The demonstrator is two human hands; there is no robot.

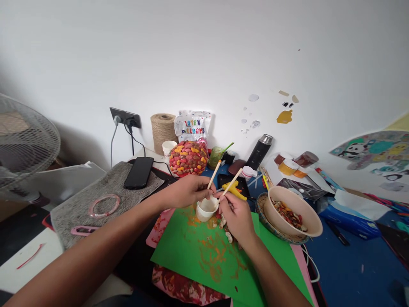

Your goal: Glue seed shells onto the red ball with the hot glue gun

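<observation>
My left hand (188, 190) is closed round a thin wooden-handled brush (214, 174), whose lower end reaches the small white cup (206, 209) just below it. My right hand (234, 213) is closed round a second wooden-handled brush (233, 181), its tip also at the cup's rim. The cup stands at the far edge of a green paper sheet (204, 260) smeared with ochre paint. Several small pale shells lie on the sheet under my right hand.
A beige bowl (311, 221) of mixed shells sits on a patterned plate to the right. Behind are a colourful shell-covered ball (188, 157), twine spool (163, 130), balloon packet, black flask (260, 151), paint jars, a yellow glue gun and a phone (139, 172) on a grey mat. A fan (22, 145) stands left.
</observation>
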